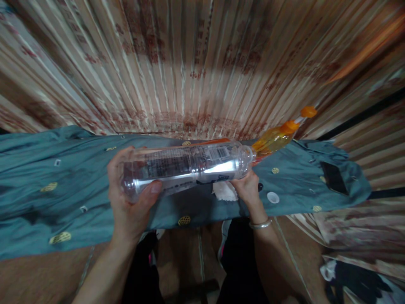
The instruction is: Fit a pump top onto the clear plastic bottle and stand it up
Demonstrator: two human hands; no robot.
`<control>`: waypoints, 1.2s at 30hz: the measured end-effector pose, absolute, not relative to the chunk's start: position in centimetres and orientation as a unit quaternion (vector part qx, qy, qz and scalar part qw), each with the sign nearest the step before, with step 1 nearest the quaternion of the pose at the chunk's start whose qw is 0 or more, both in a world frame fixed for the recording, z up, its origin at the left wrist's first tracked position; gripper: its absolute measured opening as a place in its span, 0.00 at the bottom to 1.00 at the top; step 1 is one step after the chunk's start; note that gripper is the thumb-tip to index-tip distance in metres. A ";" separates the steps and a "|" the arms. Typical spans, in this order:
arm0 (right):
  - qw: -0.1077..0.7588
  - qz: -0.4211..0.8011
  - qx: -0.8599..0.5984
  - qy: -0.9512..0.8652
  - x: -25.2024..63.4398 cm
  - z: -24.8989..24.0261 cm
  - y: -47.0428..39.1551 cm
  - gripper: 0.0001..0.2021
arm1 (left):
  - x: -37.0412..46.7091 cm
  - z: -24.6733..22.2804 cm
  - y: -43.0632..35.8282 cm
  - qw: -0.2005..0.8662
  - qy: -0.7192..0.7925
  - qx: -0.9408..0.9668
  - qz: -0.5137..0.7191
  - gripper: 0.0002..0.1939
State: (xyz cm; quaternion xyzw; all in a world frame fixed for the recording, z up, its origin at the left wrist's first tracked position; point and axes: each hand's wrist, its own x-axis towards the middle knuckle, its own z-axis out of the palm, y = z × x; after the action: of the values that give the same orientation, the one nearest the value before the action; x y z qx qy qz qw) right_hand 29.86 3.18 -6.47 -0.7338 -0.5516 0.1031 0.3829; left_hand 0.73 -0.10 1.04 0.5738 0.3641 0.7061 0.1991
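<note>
A clear plastic bottle (177,169) lies sideways in the air above the table, its neck pointing right. My left hand (129,190) is closed round its base, thumb along the near side. Under the neck and shoulder, my right hand (248,185) is pressed to the bottle; its fingers are hidden behind it. A pump bottle (272,139) of yellow liquid with an orange pump head stands just beyond the clear bottle's mouth. Part of an orange thing (221,140) shows behind the clear bottle, its kind hidden.
A green patterned cloth (79,181) covers the narrow table. On it lie a white tissue (224,191), a small white cap (273,197), a dark round piece (260,186) and a black phone (334,177). Pleated curtain (196,84) hangs behind. Dark clothing (357,278) lies at lower right.
</note>
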 end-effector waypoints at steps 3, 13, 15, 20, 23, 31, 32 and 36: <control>0.387 0.104 -0.730 -0.553 29.9 -6.6 3.2 0.26 | 0.7 0.9 -0.1 0.211 0.365 0.568 0.707 0.33; 0.389 0.109 -0.727 -0.555 29.9 -6.5 3.1 0.26 | 0.7 0.8 -0.1 0.211 0.370 0.570 0.703 0.34; 0.391 0.111 -0.726 -0.555 29.9 -6.4 3.1 0.27 | 0.7 0.8 -0.1 0.211 0.371 0.565 0.706 0.34; 0.394 0.111 -0.722 -0.558 29.9 -6.4 3.1 0.26 | 0.6 0.6 -0.2 0.220 0.381 0.554 0.707 0.35; 0.391 0.108 -0.727 -0.555 29.8 -6.4 3.1 0.25 | 0.6 0.7 -0.1 0.212 0.370 0.569 0.703 0.34; 0.387 0.109 -0.726 -0.558 29.9 -6.4 3.2 0.27 | 0.7 0.7 -0.1 0.201 0.379 0.566 0.704 0.35; 0.385 0.108 -0.728 -0.557 29.9 -6.4 3.2 0.26 | 0.7 0.7 -0.1 0.198 0.382 0.564 0.705 0.35; 0.390 0.106 -0.726 -0.556 30.0 -6.6 3.2 0.26 | 0.7 0.6 -0.2 0.210 0.390 0.552 0.707 0.35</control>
State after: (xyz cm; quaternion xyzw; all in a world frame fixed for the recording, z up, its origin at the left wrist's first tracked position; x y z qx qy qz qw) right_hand 29.96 3.22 -6.61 -0.7262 -0.5563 0.1062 0.3897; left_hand 0.69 -0.15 0.59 0.5521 0.3896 0.7067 0.2097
